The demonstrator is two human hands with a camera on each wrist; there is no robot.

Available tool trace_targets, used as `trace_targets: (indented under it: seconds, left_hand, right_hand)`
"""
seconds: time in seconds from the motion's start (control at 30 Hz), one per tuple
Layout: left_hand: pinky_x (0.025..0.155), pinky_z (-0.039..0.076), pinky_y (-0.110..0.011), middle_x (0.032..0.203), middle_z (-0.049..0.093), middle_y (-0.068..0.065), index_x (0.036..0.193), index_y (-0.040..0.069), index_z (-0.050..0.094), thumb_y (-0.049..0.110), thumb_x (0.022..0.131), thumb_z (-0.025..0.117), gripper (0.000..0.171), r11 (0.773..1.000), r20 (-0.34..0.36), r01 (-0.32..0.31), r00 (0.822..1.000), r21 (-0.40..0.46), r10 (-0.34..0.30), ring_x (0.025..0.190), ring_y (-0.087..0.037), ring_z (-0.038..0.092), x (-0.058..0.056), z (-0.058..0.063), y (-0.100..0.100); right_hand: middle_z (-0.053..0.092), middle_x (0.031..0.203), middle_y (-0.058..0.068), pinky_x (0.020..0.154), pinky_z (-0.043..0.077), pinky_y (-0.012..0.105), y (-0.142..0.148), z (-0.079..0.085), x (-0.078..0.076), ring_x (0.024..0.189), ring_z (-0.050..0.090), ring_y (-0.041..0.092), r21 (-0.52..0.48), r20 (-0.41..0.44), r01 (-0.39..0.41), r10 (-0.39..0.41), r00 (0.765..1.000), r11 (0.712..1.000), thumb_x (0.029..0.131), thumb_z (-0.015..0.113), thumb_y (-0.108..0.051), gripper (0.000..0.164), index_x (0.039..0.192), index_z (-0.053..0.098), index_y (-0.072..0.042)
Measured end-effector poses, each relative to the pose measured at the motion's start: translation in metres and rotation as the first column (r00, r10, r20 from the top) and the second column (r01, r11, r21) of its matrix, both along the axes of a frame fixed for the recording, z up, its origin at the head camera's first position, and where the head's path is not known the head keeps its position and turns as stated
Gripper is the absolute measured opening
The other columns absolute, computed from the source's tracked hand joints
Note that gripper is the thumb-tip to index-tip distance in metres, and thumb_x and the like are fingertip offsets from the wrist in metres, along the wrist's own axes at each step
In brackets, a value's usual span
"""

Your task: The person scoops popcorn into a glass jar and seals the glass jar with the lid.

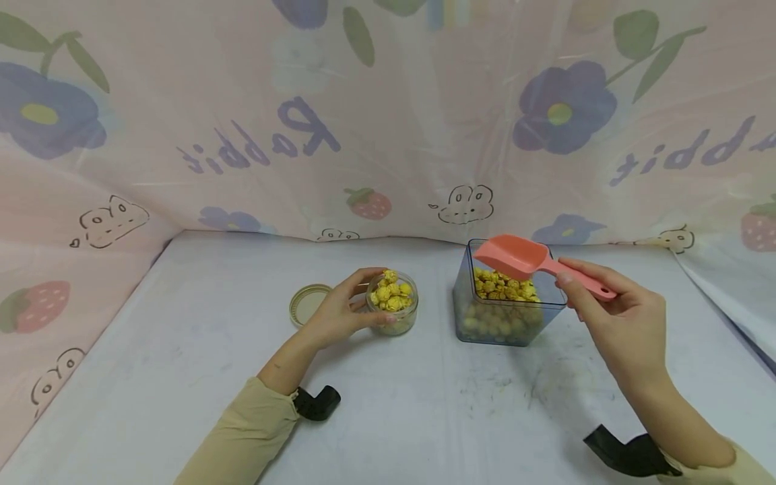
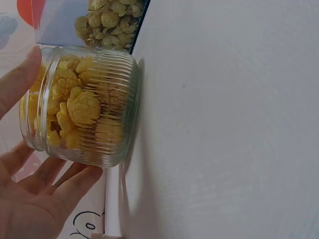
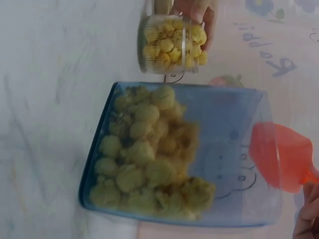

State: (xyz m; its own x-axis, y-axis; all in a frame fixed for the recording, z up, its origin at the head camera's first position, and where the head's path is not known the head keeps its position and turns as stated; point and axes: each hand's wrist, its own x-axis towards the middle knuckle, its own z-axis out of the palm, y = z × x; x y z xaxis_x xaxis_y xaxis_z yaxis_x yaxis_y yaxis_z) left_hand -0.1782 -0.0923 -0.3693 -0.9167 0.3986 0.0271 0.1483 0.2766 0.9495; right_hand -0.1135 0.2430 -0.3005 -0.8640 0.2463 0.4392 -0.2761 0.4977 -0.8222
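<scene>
Glass jar (image 1: 401,328): stands upright on the counter (image 1: 394,417), about mid-width, toward the far edge, filled with yellow popcorn (image 1: 393,294). Left hand (image 1: 339,311): grip wrapped around jar. Right hand (image 1: 630,323): grip clenched on handle of pink scoop (image 1: 518,256), held above bluish tub (image 1: 463,293) of popcorn near far edge. Lid (image 1: 306,306): beside jar, toward left edge.

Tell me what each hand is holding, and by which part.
The right hand grips the coral scoop by its handle. The left hand holds the open glass jar by its sides.
</scene>
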Motion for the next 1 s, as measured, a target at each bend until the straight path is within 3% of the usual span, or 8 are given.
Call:
trace_targets:
  seconds: [0.2, 0.4, 0.6, 0.87, 1.0]
  left_hand:
    - [0.108, 0.04, -0.04, 0.146, 0.042, -0.011, 0.141, 0.015, 0.044, 0.013, 0.078, 0.08, 0.073, 1.0, -0.004, 0.002, 1.0, -0.007, -0.002, 0.135, -0.035, 0.04, 0.0, 0.001, 0.001]
    - [0.108, 0.04, -0.04, 0.146, 0.042, -0.01, 0.14, 0.017, 0.044, 0.014, 0.077, 0.081, 0.074, 1.0, 0.003, -0.003, 1.0, -0.014, 0.003, 0.135, -0.033, 0.04, 0.0, 0.002, 0.001]
    - [0.108, 0.04, -0.038, 0.145, 0.042, -0.008, 0.14, 0.018, 0.045, 0.013, 0.076, 0.082, 0.074, 1.0, 0.017, -0.011, 1.0, -0.013, 0.011, 0.136, -0.031, 0.039, -0.001, 0.0, 0.0]
    - [0.108, 0.041, -0.039, 0.146, 0.042, -0.01, 0.14, 0.017, 0.044, 0.013, 0.076, 0.081, 0.074, 1.0, 0.0, 0.0, 1.0, -0.009, 0.0, 0.135, -0.033, 0.04, 0.0, 0.002, 0.0]
    - [0.108, 0.041, -0.04, 0.146, 0.042, -0.012, 0.14, 0.015, 0.044, 0.012, 0.077, 0.08, 0.073, 1.0, -0.006, 0.007, 1.0, -0.004, -0.007, 0.135, -0.035, 0.039, 0.0, 0.002, 0.0]
  right_hand:
    - [0.067, 0.073, -0.015, 0.041, 0.036, 0.02, 0.008, -0.006, -0.004, 0.055, 0.056, 0.001, 0.016, 0.001, -0.036, 0.036, 0.999, 0.999, 0.084, 0.069, 0.003, 0.026, 0.11, 0.07, 0.0]
    - [0.064, 0.079, -0.019, 0.041, 0.035, 0.019, 0.017, -0.008, -0.011, 0.055, 0.052, 0.0, 0.128, -0.017, -0.106, 0.109, 0.994, 0.986, 0.083, 0.07, 0.003, 0.026, 0.11, 0.069, 0.002]
    - [0.056, 0.076, -0.012, 0.041, 0.028, 0.026, 0.027, -0.008, -0.02, 0.05, 0.037, 0.006, 0.209, 0.006, -0.219, 0.223, 0.975, 0.953, 0.083, 0.07, 0.004, 0.028, 0.11, 0.069, -0.001]
    - [0.051, 0.073, -0.009, 0.042, 0.029, 0.026, 0.036, -0.005, -0.027, 0.054, 0.039, 0.009, 0.252, 0.097, -0.334, 0.32, 0.943, 0.908, 0.086, 0.068, 0.001, 0.027, 0.113, 0.066, 0.0]
    - [0.057, 0.089, -0.015, 0.046, 0.034, 0.022, 0.038, -0.004, -0.03, 0.064, 0.043, 0.007, 0.304, 0.098, -0.377, 0.365, 0.926, 0.875, 0.084, 0.069, 0.003, 0.028, 0.112, 0.068, -0.001]
